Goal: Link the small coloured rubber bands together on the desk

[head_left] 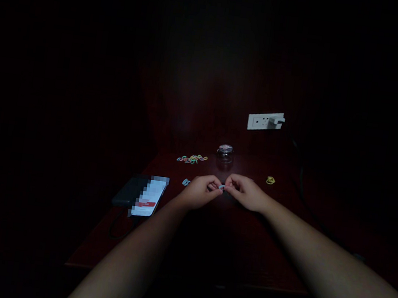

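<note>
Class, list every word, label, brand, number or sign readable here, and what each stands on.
No text can be read.
Phone screen: small marks on its red patch, too blurred to read.
Jar lid: patterned, too small to tell if it bears words.

Left forearm [134,248] and right forearm [317,255] look bare from here; both taper. Left hand [201,191] and right hand [246,193]; bare too.

Phone [152,196] at left partly blurred into blocks, pale ring [222,187] at centre partly hidden, left forearm [133,257] and right forearm [330,264] cut off by bottom edge, jar lid [226,148] print unreadably small
</note>
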The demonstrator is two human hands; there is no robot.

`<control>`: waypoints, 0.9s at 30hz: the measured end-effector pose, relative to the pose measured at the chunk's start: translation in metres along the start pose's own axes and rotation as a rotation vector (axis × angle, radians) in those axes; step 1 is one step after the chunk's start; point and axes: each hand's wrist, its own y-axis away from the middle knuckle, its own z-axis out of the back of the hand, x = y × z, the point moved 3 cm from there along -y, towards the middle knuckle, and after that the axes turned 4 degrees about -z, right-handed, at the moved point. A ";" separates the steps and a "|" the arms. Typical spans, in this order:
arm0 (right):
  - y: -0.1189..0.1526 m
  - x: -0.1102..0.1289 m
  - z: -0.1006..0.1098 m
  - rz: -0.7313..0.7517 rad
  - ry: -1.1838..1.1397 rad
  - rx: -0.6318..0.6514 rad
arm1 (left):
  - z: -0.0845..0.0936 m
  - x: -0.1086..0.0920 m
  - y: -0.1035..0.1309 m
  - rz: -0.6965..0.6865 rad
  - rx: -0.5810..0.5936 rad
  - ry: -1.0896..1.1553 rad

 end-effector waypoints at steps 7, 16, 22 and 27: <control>-0.001 -0.004 -0.003 -0.007 -0.016 0.048 | 0.001 -0.002 0.001 -0.005 -0.008 -0.009; 0.001 -0.003 -0.004 0.058 -0.024 0.072 | 0.002 0.001 0.001 -0.005 -0.034 0.008; 0.001 -0.003 -0.004 0.059 -0.040 0.106 | 0.000 0.003 0.001 0.016 0.012 0.031; 0.001 -0.004 -0.004 0.069 -0.024 0.114 | -0.002 0.004 0.001 0.005 0.037 0.023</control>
